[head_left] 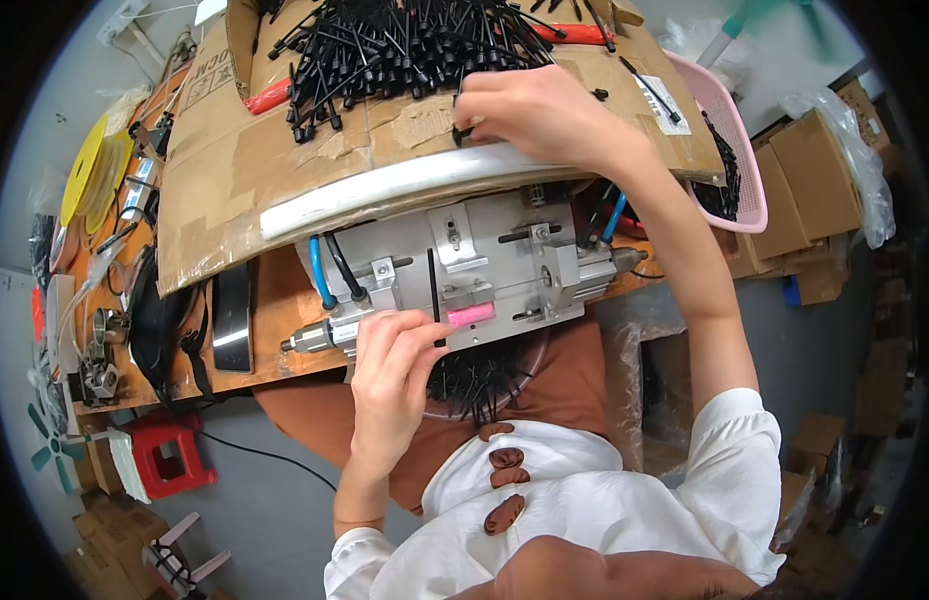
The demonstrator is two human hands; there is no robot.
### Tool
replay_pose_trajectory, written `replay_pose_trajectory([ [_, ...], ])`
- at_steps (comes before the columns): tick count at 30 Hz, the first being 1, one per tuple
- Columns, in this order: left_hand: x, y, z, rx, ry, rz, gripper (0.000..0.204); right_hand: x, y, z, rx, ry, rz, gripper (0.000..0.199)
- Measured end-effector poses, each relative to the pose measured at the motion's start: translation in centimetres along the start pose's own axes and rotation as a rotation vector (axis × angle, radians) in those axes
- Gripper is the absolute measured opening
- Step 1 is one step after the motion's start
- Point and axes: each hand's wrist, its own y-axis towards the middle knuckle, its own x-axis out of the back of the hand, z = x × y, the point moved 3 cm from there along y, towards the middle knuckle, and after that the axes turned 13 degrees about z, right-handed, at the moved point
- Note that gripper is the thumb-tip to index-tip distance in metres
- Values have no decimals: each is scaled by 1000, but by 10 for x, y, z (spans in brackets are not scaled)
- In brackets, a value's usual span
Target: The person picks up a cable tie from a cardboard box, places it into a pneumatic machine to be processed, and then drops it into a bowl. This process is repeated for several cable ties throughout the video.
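Observation:
My left hand (390,375) is at the front of a metal fixture (405,240), its fingers pinched on the lower end of a thin black rod (434,285). Beside those fingertips, a pink cylindrical piece (472,315) sits on the fixture. My right hand (540,115) reaches over the cardboard, fingers closed around a black rod (461,132) that mostly hides beneath them. Just beyond it lies a large heap of black rods with thicker ends (395,60).
A white rounded bar (385,185) edges the cardboard (215,200) above the fixture. Blue and black tubes (321,272) run into the fixture. At right stands a pink basket (753,190) with black rods. More black rods (475,385) lie in a container at my lap. A red stool (170,455) is lower left.

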Motion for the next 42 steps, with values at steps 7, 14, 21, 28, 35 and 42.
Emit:
replay_pose_trajectory([
  [7,-1,-3,-4,-40,-6,-9,29,-2,6,14,103,-2,45,13],
  [14,-21,10,-27,-199,-54,197,29,0,-93,105,297,223,156,14],
  [21,-39,44,-52,-275,-185,300,55,79,-199,63,-362,36,125,15],
  [28,-38,133,-51,-336,119,230,26,78,-295,-81,-841,-218,-17,20],
  [35,-102,249,-45,-228,491,245,29,52,-162,-81,-839,-115,-84,20],
  [42,4,191,-26,-231,240,94,24,48,-139,-73,-796,-38,-56,16],
])
